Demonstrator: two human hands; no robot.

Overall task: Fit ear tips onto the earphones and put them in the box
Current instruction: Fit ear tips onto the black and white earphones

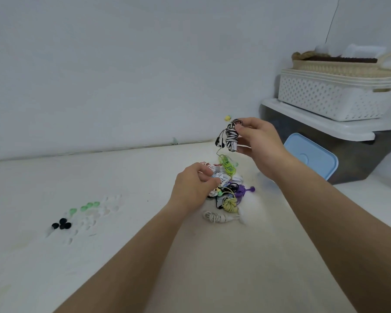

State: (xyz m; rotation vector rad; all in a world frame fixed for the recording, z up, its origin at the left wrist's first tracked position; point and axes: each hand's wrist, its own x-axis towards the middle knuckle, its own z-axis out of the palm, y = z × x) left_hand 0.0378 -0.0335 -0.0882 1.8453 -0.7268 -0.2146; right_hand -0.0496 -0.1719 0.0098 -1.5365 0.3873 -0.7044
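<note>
My right hand [260, 143] holds up a coiled black-and-white striped earphone bundle [229, 137] above the table, its two black earbuds hanging at the left. A green earphone bundle [227, 164] dangles from it on a thin wire. My left hand [193, 188] rests with curled fingers on the pile of coloured earphones [226, 195], touching a white bundle. Loose ear tips lie at the left: black ones [62, 224], green ones [86, 207] and clear ones [106, 211]. A light blue box lid [312, 157] shows at the right.
A dark storage bin with a white lid [321, 123] stands at the right, carrying a white perforated basket [334, 96] and a woven basket [339, 64]. The white wall [122, 75] runs behind the table. A small yellow piece [227, 118] sits near the wall.
</note>
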